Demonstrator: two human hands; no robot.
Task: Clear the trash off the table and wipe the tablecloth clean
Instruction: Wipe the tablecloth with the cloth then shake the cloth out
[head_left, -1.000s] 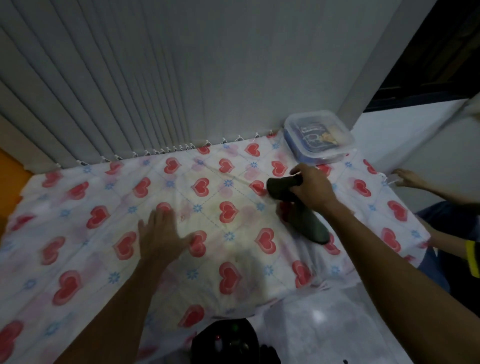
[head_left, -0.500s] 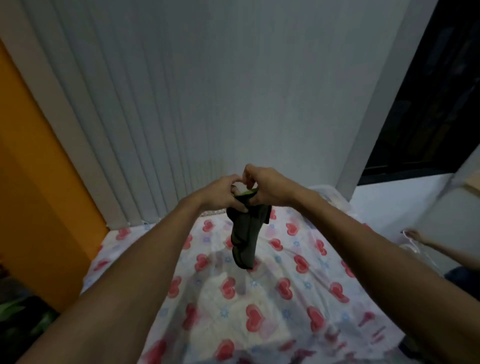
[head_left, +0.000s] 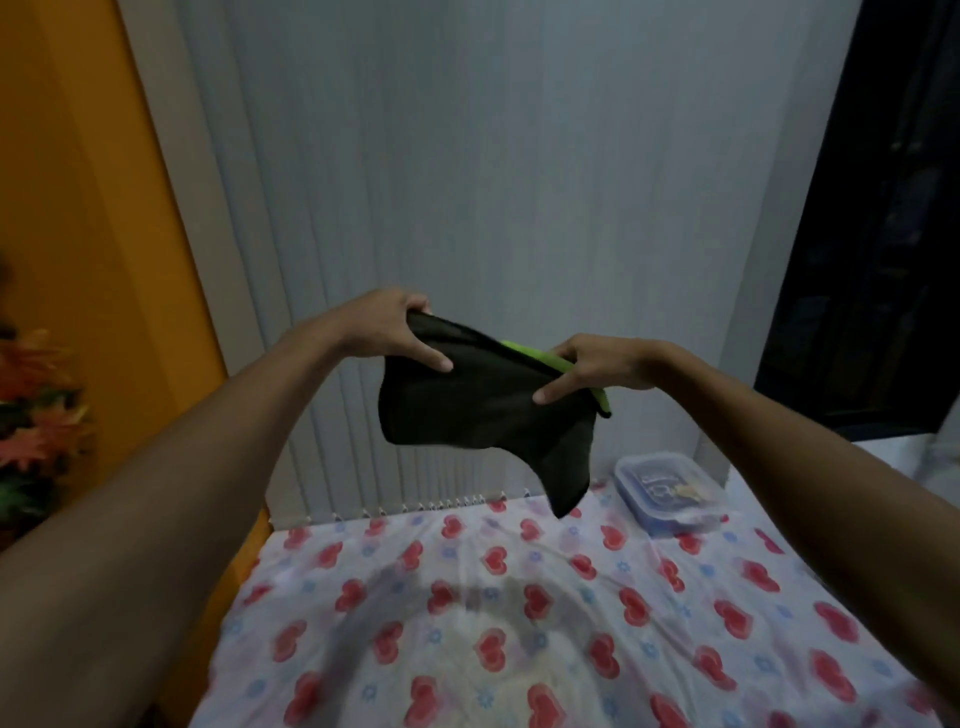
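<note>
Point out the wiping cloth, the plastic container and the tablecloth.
dark cloth (head_left: 483, 410), head view, middle of the hanging fabric
plastic container (head_left: 670, 491), head view, clear lid
tablecloth (head_left: 519, 613), head view, bare patch near centre

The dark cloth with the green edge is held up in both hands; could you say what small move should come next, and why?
Probably lower the dark cloth with the green edge onto the heart-patterned tablecloth: left hand and right hand hold it spread above it.

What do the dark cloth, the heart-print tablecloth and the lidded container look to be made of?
Dark cloth: soft fabric, matte, draping limp between left hand and right hand; bright green edge, possibly microfibre. Heart-print tablecloth: thin woven or plastic-coated sheet, wrinkled; the look leaves it open. Lidded container: clear plastic, glossy, contents visible through it.
</note>
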